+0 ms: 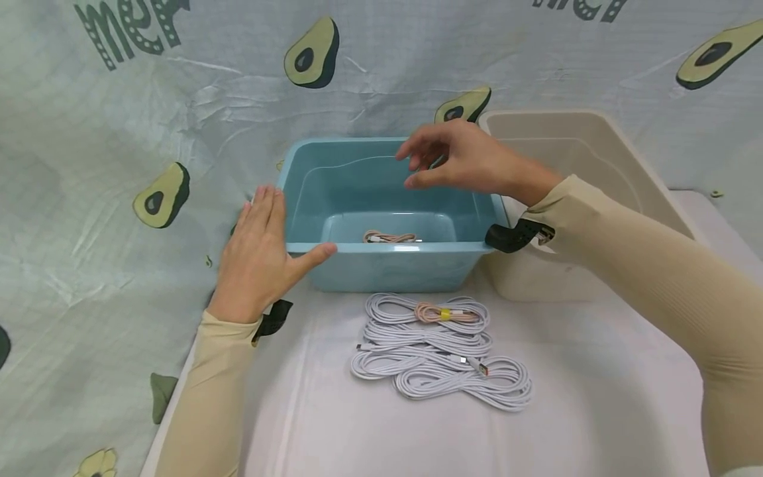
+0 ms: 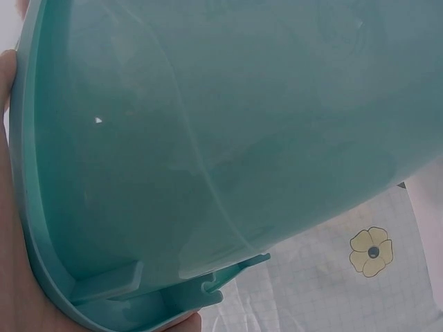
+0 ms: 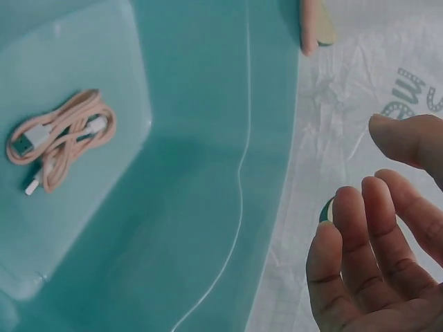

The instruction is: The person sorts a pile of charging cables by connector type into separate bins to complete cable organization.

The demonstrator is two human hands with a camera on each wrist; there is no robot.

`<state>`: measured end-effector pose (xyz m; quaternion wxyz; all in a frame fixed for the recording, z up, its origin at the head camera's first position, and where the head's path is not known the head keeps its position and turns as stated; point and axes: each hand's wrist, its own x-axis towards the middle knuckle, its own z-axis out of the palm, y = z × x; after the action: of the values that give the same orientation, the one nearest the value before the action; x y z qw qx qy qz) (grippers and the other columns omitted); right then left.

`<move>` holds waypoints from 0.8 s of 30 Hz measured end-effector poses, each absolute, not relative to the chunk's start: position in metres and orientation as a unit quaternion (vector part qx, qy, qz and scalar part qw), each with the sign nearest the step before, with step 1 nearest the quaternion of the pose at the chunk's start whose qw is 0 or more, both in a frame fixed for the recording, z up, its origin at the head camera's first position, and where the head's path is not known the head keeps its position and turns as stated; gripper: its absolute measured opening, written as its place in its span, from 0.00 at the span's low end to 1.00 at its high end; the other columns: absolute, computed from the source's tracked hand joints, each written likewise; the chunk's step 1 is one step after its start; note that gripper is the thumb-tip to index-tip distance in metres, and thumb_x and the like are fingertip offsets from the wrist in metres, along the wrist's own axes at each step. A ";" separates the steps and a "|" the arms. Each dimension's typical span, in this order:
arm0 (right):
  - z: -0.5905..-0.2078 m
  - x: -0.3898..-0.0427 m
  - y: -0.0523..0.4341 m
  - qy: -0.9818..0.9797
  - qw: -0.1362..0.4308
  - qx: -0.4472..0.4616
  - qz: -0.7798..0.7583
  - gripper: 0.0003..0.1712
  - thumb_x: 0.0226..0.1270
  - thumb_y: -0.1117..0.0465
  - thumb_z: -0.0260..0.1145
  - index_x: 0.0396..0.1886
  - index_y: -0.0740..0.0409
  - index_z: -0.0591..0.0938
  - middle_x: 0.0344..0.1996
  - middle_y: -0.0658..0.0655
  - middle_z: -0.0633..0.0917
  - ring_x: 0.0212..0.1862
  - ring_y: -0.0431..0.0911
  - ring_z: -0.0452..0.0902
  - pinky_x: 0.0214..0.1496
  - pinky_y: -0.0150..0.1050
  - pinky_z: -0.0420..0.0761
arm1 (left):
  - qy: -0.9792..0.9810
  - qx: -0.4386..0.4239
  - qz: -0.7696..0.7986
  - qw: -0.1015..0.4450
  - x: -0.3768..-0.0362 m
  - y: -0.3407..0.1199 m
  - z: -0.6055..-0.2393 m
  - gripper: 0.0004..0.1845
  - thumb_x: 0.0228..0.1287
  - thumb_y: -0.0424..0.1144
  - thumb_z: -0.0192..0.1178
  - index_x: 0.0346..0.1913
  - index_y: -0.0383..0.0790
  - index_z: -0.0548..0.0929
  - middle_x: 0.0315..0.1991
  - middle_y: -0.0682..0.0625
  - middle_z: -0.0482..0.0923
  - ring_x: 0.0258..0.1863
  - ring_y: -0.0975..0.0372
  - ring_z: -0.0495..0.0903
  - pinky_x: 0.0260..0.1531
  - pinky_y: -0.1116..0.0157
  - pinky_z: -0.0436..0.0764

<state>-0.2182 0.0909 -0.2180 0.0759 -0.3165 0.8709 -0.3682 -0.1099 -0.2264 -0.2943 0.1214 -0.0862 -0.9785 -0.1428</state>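
Observation:
A blue plastic tub (image 1: 387, 270) stands on the table. My left hand (image 1: 253, 255) rests against its left end with straight fingers, the thumb lying over the front rim. Above the tub's right part hovers my right hand (image 1: 465, 159); its fingers are loosely bent and hold nothing. On the tub floor lies a coiled pink cable (image 3: 66, 138) with white plugs. In front of the tub, several coiled white cables (image 1: 429, 341) overlap on the table. Another pink cable (image 1: 426, 313), bound with a yellow tie, lies on the rearmost white coil.
A larger beige tub (image 1: 536, 285) stands to the right of the blue one, partly hidden by my right arm. Behind both hangs a pale curtain (image 1: 238, 126) printed with avocados. White cloth (image 1: 334, 411) covers the table.

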 end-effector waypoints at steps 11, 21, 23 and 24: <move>-0.218 -0.196 0.090 0.848 0.074 -0.350 -0.391 0.19 0.63 0.63 0.76 0.54 0.53 0.87 0.39 0.52 0.85 0.43 0.42 0.84 0.50 0.31 0.86 | -0.978 -0.088 -0.142 0.124 -0.110 -0.226 -0.294 0.65 0.61 0.79 0.56 0.81 0.27 0.52 0.83 0.31 0.49 0.85 0.42 0.47 0.86 0.47 0.47; -0.224 -0.170 0.092 0.823 0.093 -0.371 -0.419 0.18 0.62 0.63 0.77 0.53 0.53 0.88 0.38 0.52 0.85 0.40 0.44 0.84 0.48 0.32 0.86 | -0.979 -0.084 -0.142 0.122 -0.109 -0.225 -0.293 0.65 0.61 0.78 0.56 0.81 0.27 0.52 0.83 0.31 0.48 0.85 0.42 0.47 0.86 0.47 0.47; -0.227 -0.165 0.093 0.816 0.091 -0.380 -0.426 0.17 0.62 0.64 0.77 0.52 0.54 0.88 0.37 0.53 0.86 0.39 0.44 0.84 0.47 0.33 0.86 | -0.979 -0.085 -0.143 0.122 -0.109 -0.225 -0.294 0.65 0.61 0.79 0.55 0.81 0.27 0.52 0.83 0.31 0.48 0.85 0.42 0.47 0.86 0.47 0.47; -0.229 -0.163 0.094 0.812 0.089 -0.386 -0.428 0.17 0.63 0.64 0.76 0.51 0.54 0.88 0.37 0.53 0.86 0.39 0.44 0.83 0.46 0.33 0.86 | -0.978 -0.085 -0.144 0.122 -0.109 -0.225 -0.293 0.65 0.61 0.79 0.55 0.81 0.27 0.52 0.83 0.31 0.48 0.85 0.42 0.47 0.86 0.47 0.46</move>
<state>-0.1629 0.0936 -0.2288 0.0893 -0.3863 0.8119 -0.4285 -0.1091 -0.2246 -0.2935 0.1216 -0.0847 -0.9784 -0.1440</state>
